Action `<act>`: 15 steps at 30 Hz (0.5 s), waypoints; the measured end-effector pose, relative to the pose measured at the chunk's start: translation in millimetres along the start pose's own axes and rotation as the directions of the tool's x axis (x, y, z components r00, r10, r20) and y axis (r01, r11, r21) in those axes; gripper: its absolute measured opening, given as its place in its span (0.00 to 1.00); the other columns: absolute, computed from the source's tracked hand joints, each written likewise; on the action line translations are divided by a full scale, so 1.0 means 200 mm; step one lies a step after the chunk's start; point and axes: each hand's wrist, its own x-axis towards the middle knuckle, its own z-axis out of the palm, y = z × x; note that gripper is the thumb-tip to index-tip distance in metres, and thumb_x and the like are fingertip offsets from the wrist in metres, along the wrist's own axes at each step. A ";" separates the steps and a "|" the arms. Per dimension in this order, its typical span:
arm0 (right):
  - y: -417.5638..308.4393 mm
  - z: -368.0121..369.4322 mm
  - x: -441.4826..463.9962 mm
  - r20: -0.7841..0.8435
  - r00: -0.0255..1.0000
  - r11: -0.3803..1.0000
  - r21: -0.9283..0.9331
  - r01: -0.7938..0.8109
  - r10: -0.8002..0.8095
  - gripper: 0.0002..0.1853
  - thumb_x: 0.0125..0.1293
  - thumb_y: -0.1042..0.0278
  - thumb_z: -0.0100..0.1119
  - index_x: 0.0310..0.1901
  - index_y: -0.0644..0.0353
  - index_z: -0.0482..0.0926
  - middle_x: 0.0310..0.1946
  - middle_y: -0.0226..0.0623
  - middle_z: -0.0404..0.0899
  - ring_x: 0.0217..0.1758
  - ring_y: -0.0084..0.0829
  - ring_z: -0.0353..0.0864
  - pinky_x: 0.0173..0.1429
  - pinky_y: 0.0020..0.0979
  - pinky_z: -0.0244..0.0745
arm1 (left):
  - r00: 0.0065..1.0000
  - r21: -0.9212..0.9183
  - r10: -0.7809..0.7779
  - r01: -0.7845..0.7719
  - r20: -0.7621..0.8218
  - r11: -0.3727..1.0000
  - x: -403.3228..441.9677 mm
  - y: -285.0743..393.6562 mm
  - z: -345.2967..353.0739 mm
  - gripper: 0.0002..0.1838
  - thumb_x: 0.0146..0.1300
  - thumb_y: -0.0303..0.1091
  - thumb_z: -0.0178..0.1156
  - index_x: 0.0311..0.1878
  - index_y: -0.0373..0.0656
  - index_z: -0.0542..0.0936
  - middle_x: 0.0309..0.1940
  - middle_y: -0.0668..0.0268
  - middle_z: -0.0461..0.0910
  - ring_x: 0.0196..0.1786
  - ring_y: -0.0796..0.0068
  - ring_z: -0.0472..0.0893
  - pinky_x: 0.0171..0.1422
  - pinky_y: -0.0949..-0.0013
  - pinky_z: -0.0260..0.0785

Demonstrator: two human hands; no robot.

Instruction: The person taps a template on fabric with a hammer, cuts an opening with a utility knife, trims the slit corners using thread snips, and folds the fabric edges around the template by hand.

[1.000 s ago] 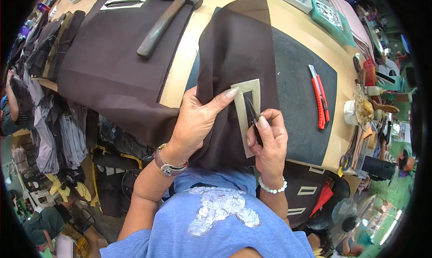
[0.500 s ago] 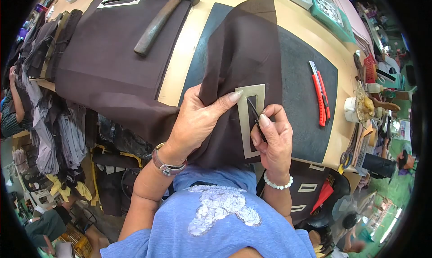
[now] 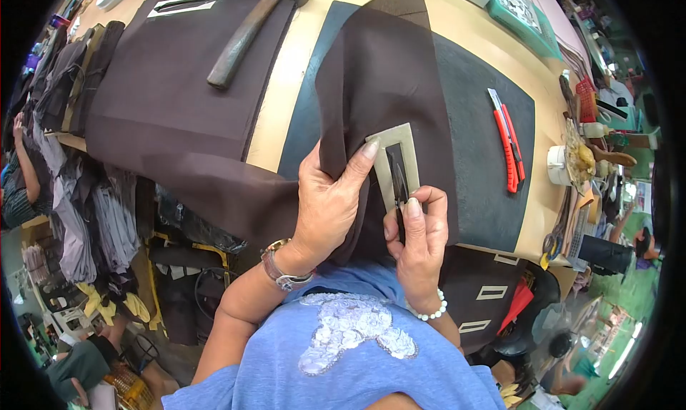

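My left hand (image 3: 325,210) grips the dark brown cloth (image 3: 389,81), its thumb pressing the upper left corner of a pale rectangular frame (image 3: 384,180). This frame lies on the cloth around a narrow slot. My right hand (image 3: 421,228) pinches a thin, dark, pointed strip (image 3: 399,195) between thumb and fingers. The strip runs lengthwise along the slot with its tip near the upper end. Whether it is a tool or a sliver of cloth I cannot tell. The lower part of the frame is hidden behind my right fingers.
On the black mat (image 3: 486,74) lies a red utility knife (image 3: 509,142). A hammer (image 3: 246,42) rests on more brown cloth (image 3: 164,81) at the left, near another pale frame (image 3: 184,5). A green basket (image 3: 525,20) stands at the back right, scissors (image 3: 550,249) at the right edge.
My right hand has moved down and left, and the dark strip now points more upright along the slot. The frame has tilted, its top shifting up and left with my left thumb.
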 end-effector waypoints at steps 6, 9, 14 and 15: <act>0.02 0.03 0.03 -0.031 0.998 0.995 0.078 0.062 -0.060 0.07 0.74 0.64 0.44 0.46 0.54 0.59 0.20 0.29 0.68 0.18 0.11 0.57 0.20 0.15 0.50 | 0.999 0.004 0.044 -0.044 -0.008 0.999 -0.05 -0.01 0.01 0.08 0.66 0.30 0.59 0.44 0.37 0.78 0.36 0.72 0.80 0.38 0.87 0.74 0.43 0.79 0.68; 0.02 0.04 0.03 -0.031 0.996 0.991 0.106 0.085 -0.083 0.07 0.74 0.65 0.44 0.46 0.54 0.59 0.20 0.28 0.68 0.18 0.11 0.57 0.20 0.15 0.50 | 0.997 -0.024 0.066 -0.067 -0.041 0.997 -0.07 -0.01 0.02 0.06 0.66 0.30 0.60 0.42 0.37 0.79 0.35 0.72 0.79 0.37 0.88 0.73 0.41 0.80 0.67; 0.03 0.05 0.03 -0.024 0.992 0.983 0.129 0.129 -0.127 0.07 0.73 0.66 0.45 0.46 0.54 0.59 0.19 0.28 0.68 0.18 0.11 0.57 0.20 0.15 0.49 | 0.996 -0.037 0.060 -0.063 -0.073 0.997 -0.08 -0.01 0.02 0.05 0.65 0.29 0.61 0.40 0.38 0.79 0.33 0.73 0.79 0.35 0.89 0.72 0.38 0.80 0.66; 0.03 0.05 0.03 -0.029 0.992 0.984 0.125 0.126 -0.123 0.07 0.73 0.66 0.46 0.46 0.54 0.59 0.19 0.28 0.68 0.18 0.11 0.57 0.20 0.15 0.49 | 0.996 -0.034 0.055 -0.058 -0.076 0.998 -0.08 0.00 0.02 0.05 0.65 0.29 0.61 0.40 0.38 0.79 0.33 0.73 0.79 0.35 0.89 0.72 0.38 0.80 0.66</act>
